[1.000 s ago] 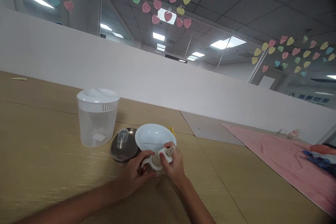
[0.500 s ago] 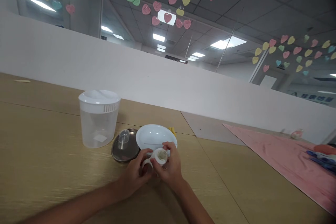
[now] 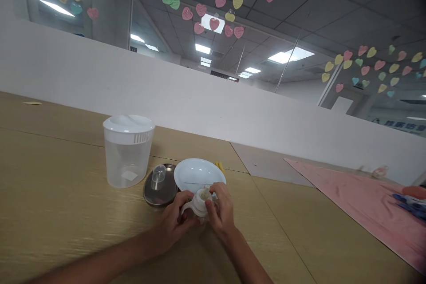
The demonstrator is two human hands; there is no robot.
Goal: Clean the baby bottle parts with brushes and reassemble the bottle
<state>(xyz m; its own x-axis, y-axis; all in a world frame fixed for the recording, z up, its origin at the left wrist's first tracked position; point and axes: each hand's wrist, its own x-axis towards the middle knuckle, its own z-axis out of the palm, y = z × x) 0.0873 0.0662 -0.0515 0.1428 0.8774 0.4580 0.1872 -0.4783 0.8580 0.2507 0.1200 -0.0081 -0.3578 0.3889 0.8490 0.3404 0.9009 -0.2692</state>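
A baby bottle (image 3: pixel 199 206) with a white collar, side handles and a pale nipple is held between both my hands above the table. The fingers of my left hand (image 3: pixel 178 217) are closed round a white handle on its left side. At the collar's right side, my right hand (image 3: pixel 220 211) grips with thumb and fingers. The nipple points up and tilts slightly right; most of the bottle's body is hidden by the collar and my hands. Just beyond lies a white oval dish (image 3: pixel 199 172). A clear domed cap (image 3: pixel 159 176) stands on a metal tray (image 3: pixel 163 197) left of the dish.
A clear tub (image 3: pixel 128 159) with a white lid stands at the left. Yellow pieces (image 3: pixel 220 167) show behind the dish. A pink cloth (image 3: pixel 353 204) covers the right side, with blue items (image 3: pixel 411 206) on it. A white wall (image 3: pixel 186 97) borders the table.
The baby bottle has tipped so its nipple shows more from the side. My right thumb has moved from the collar's front to its right side. The view has shifted slightly.
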